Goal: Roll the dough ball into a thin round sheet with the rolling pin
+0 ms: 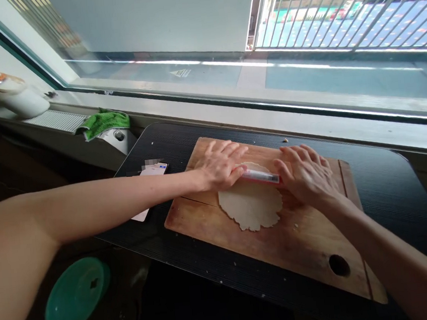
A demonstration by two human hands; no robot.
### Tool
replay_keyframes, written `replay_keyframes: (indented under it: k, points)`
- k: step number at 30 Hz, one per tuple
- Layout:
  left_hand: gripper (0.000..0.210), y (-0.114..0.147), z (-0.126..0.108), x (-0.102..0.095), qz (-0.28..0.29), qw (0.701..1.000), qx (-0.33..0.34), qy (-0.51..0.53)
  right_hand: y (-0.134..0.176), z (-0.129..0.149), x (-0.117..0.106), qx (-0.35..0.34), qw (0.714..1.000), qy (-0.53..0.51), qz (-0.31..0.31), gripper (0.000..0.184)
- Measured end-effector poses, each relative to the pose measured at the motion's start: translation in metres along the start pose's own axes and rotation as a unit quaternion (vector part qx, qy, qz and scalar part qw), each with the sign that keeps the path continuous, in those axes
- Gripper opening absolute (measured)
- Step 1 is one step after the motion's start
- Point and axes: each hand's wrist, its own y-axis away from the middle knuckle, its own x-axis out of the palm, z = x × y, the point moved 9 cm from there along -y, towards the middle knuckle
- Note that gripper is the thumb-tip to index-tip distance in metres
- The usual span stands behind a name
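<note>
A thin, roughly round sheet of dough (pixel 253 206) with a ragged near edge lies on a wooden cutting board (pixel 310 241). Across its far part rests a rolling pin (pixel 260 176), pinkish-red with a clear, labelled middle. My left hand (pixel 221 164) presses on the pin's left end, fingers stretched out flat toward the window. On the right end lies my right hand (pixel 306 172), its fingers also extended and slightly spread. Both palms hide the ends of the pin. Small dough crumbs dot the board near the sheet.
The board sits on a black table (pixel 383 185) against a window ledge. A phone (pixel 154 170) lies beneath my left forearm. Beyond the table's left end, a green cloth (pixel 107 122) hangs over a ledge near a white bucket (pixel 17 97). A green basin (pixel 74 299) stands low at left.
</note>
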Motion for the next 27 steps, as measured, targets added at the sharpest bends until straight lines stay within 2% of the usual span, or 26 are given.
replay_keyframes:
  k: [4, 6, 8, 10, 12, 13, 15, 18, 20, 23, 25, 27]
  points:
    - [0.061, -0.046, 0.028, -0.015, 0.002, 0.996, -0.088, -0.003, -0.055, -0.025, 0.004, 0.091, 0.996, 0.004, 0.007, 0.061]
    - [0.062, -0.054, 0.035, -0.017, 0.01, 0.993, -0.121, 0.005, -0.066, -0.028, 0.0, 0.113, 0.993, 0.021, -0.001, 0.061]
    - [0.062, -0.041, 0.027, -0.011, 0.027, 0.995, -0.093, 0.016, -0.05, -0.019, -0.004, 0.08, 0.996, 0.031, -0.019, 0.058]
    - [0.062, -0.017, 0.008, -0.002, 0.04, 0.999, -0.024, 0.014, -0.021, -0.005, -0.005, 0.018, 0.999, 0.028, -0.028, 0.055]
    - [0.06, -0.001, -0.006, -0.001, 0.027, 0.999, 0.025, -0.003, 0.0, 0.006, -0.007, -0.037, 0.998, 0.03, -0.033, 0.051]
    - [0.059, -0.001, -0.007, -0.003, 0.02, 0.999, 0.033, -0.012, 0.001, 0.008, -0.008, -0.048, 0.998, 0.028, -0.035, 0.05]
    - [0.059, -0.017, 0.001, -0.01, 0.004, 1.0, 0.005, -0.021, -0.017, 0.003, -0.011, -0.021, 0.999, 0.021, -0.037, 0.052]
    - [0.059, -0.047, 0.024, -0.022, -0.022, 0.997, -0.073, -0.022, -0.052, -0.012, -0.015, 0.074, 0.997, 0.015, -0.031, 0.056]
    - [0.058, -0.047, 0.028, -0.023, -0.025, 0.996, -0.088, -0.016, -0.052, -0.014, -0.014, 0.097, 0.995, 0.014, -0.012, 0.057]
    - [0.055, -0.019, 0.01, -0.009, -0.008, 1.0, -0.015, -0.01, -0.017, -0.001, -0.002, 0.034, 0.999, 0.013, 0.028, 0.055]
    - [0.054, -0.003, -0.001, -0.005, -0.017, 0.999, 0.028, -0.014, 0.003, 0.009, -0.002, -0.03, 0.999, 0.032, 0.007, 0.052]
    - [0.054, -0.008, -0.002, -0.009, -0.035, 0.999, 0.029, -0.02, -0.001, 0.009, -0.006, -0.048, 0.998, 0.038, -0.021, 0.052]
